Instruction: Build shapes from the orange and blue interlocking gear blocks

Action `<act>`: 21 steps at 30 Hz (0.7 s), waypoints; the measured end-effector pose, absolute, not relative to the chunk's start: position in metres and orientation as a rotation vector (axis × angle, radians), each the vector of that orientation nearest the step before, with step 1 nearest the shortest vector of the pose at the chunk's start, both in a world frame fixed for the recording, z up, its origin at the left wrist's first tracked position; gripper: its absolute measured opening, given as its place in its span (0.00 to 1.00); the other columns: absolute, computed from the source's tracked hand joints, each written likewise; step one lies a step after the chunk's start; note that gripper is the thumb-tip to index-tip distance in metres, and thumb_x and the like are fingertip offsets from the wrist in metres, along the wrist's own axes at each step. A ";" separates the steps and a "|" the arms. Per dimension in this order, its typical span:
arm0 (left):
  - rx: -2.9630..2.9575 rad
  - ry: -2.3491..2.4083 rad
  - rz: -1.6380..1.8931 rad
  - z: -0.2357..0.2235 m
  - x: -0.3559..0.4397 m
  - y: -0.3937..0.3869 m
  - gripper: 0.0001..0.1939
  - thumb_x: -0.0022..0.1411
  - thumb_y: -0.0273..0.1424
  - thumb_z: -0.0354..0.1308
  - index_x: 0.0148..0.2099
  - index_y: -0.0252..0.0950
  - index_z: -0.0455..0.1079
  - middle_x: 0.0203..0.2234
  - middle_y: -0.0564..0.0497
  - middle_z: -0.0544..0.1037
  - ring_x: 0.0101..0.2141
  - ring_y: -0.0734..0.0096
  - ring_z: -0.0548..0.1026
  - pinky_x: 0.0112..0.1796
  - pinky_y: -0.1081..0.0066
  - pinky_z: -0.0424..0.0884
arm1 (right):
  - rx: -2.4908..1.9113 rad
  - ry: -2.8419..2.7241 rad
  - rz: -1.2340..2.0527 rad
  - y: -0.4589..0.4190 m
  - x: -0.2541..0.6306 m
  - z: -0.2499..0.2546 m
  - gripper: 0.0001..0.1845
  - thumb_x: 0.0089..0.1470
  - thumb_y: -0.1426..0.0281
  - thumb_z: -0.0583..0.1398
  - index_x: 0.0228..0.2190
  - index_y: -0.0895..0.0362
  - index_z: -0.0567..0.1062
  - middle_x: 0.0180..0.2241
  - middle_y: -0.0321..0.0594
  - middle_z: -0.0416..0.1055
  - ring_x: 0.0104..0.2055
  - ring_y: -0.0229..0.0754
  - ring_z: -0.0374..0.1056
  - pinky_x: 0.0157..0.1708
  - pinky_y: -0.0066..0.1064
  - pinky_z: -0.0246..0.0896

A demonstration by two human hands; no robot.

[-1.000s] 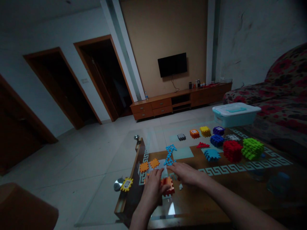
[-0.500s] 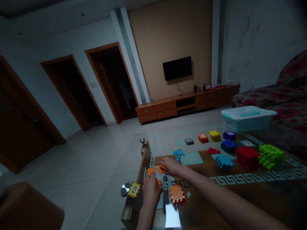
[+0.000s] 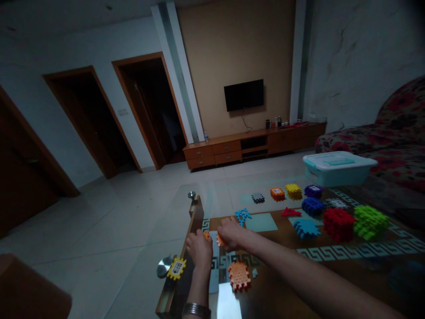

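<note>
Head view shows the left hand (image 3: 199, 250) and the right hand (image 3: 230, 233) close together near the left edge of a glass-top table (image 3: 196, 221). Small orange interlocking pieces (image 3: 220, 240) lie at the fingertips of both hands, mostly covered, so I cannot tell which way they point or their long axis. The fingers bend down over them, but I cannot tell if the hands are grasping or only touching. At 2 o'clock from the hands, at the far edge of the table, stands a turquoise plastic storage box (image 3: 337, 175) with its white lid on; its contents cannot be seen. Nearer, at 5 o'clock from the left hand, lies an orange and red block (image 3: 238, 275). At 7 o'clock, a yellow piece with a printed code (image 3: 176, 268) sits on the table edge. A blue piece (image 3: 243, 215) lies at 1 o'clock, and a red block (image 3: 338, 224) and a green block (image 3: 370, 222) stand at 3 o'clock, well apart from the hands.
</note>
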State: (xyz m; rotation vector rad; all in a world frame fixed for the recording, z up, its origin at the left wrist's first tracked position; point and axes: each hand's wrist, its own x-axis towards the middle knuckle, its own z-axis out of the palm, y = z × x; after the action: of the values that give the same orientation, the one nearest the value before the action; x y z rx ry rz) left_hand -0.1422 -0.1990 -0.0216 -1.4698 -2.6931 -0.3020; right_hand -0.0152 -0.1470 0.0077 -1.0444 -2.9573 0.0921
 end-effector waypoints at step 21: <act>-1.769 -2.677 -0.049 -0.015 -0.142 -0.240 0.16 0.59 0.28 0.59 0.50 0.33 0.67 0.46 0.41 0.74 0.50 0.55 0.71 0.43 0.66 0.66 | -1.148 -2.691 0.542 -0.241 0.048 0.007 0.20 0.48 0.66 0.63 0.44 0.60 0.73 0.47 0.53 0.66 0.51 0.57 0.61 0.51 0.45 0.58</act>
State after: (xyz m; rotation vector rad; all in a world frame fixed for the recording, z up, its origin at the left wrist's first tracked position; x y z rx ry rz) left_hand -0.1423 -0.2400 -0.0152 -1.7694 -2.6771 -0.0487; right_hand 0.0484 -0.2410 0.0068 -1.1484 -2.6914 0.5421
